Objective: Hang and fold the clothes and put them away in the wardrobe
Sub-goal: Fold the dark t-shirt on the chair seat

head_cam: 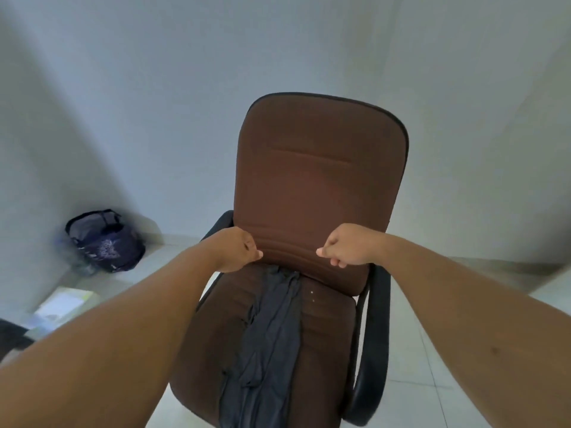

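A dark grey-blue garment (268,344) lies bunched in a long strip down the middle of a brown office chair's seat (327,341). It runs from the base of the backrest to the front edge. My left hand (238,248) and my right hand (349,248) are both held out as closed fists in front of the lower backrest, just above the garment's far end. They are about a shoulder's width apart. I see nothing in either fist, and neither touches the garment.
The chair has a tall brown backrest (321,168) and black armrests (374,350). A dark backpack (105,242) leans in the wall corner on the left, with a pale flat box (65,304) on the tiled floor near it. White walls stand behind.
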